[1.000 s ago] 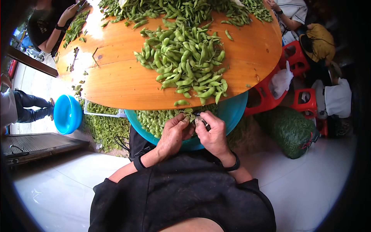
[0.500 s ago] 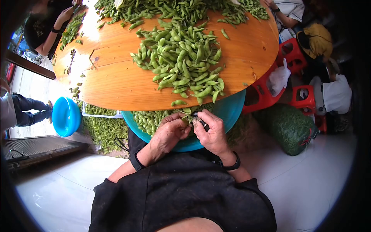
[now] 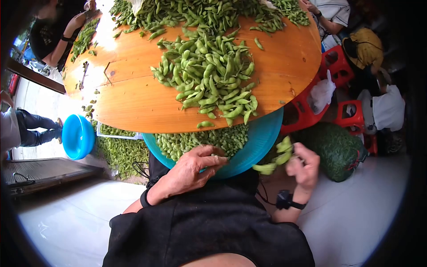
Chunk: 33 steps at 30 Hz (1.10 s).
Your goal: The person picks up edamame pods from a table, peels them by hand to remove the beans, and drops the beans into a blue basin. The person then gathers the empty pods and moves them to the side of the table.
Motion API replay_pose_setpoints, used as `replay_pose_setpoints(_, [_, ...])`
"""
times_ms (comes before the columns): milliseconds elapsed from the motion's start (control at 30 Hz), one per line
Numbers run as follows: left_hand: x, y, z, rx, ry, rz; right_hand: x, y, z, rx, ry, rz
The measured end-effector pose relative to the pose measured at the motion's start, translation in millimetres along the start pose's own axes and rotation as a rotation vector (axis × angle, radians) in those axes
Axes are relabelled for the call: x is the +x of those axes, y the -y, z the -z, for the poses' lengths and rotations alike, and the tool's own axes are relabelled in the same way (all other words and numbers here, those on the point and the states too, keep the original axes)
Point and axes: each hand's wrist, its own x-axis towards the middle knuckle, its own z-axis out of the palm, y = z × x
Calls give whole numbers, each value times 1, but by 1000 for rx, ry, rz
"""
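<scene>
1. Head view: pod-heaped wooden table (image 3: 133, 102) overhangs the teal basin (image 3: 263, 139) (pods (image 3: 200, 140) inside).
2. Beside the basin, the right hand (image 3: 303, 167) pinches a pod cluster (image 3: 275, 159); the left hand (image 3: 191, 168) curls on its rim, grip unclear.

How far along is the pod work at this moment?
Done: the blue basin holds a layer of pods. In hand: the right hand grips a bunch of pods beside it; the left hand rests at its rim. Left: a large pile lies on the table.
</scene>
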Motion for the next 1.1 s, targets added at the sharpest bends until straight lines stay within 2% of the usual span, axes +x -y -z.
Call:
replay_pose_setpoints(67, [-1, -10, 6, 61, -10, 25, 6, 3, 26, -396, -237, -146])
replay_pose_setpoints(133, [2, -12, 12, 88, -148, -62, 25, -10, 25, -879, -516, 57])
replay_pose_setpoints(167, [3, -8, 16, 121, -181, -84, 29, -17, 25, -950, -558, 86])
replay_pose_setpoints(200, [5, -6, 15, 127, -184, -87, 31, -17, 18, -879, -565, 68])
replay_pose_setpoints(267, [9, -3, 11, 358, -524, -95, 33, -12, -6, -761, -496, 117])
replay_pose_setpoints(300, [15, -1, 12, 500, -578, -145, 35, -12, -18, -712, -455, 88])
replay_pose_setpoints(433, [25, 11, 7, 596, -601, -153, 31, -3, -64, -355, -116, 52])
replay_pose_setpoints(467, [28, 11, 8, 664, -615, -104, 32, 3, -76, -293, -46, 111])
replay_pose_setpoints(533, [32, 10, 11, 730, -631, -63, 33, 11, -95, -172, 60, 85])
replay_pose_setpoints(600, [34, 5, 17, 558, -628, -70, 38, 1, -108, -156, 61, 152])
replay_pose_setpoints(633, [33, 1, 22, 440, -627, -135, 40, 1, -112, -117, 64, 163])
replay_pose_setpoints(667, [29, -1, 22, 441, -628, -136, 41, 4, -115, -117, 64, 165])
replay_pose_setpoints(733, [14, -4, 16, -256, -493, 121, 41, 12, -119, 38, 117, 107])
replay_pose_setpoints(800, [7, -6, 8, -603, -391, 259, 41, 20, -124, 145, 172, 43])
replay_pose_setpoints(867, [3, 2, -3, -700, -332, 300, 42, 21, -126, 248, 222, -23])
replay_pose_setpoints(933, [3, 9, -10, -748, -354, 291, 43, 16, -127, 390, 317, -95])
replay_pose_setpoints(1100, [5, 20, -15, -232, -475, 87, 43, 10, -128, 416, 345, -164])
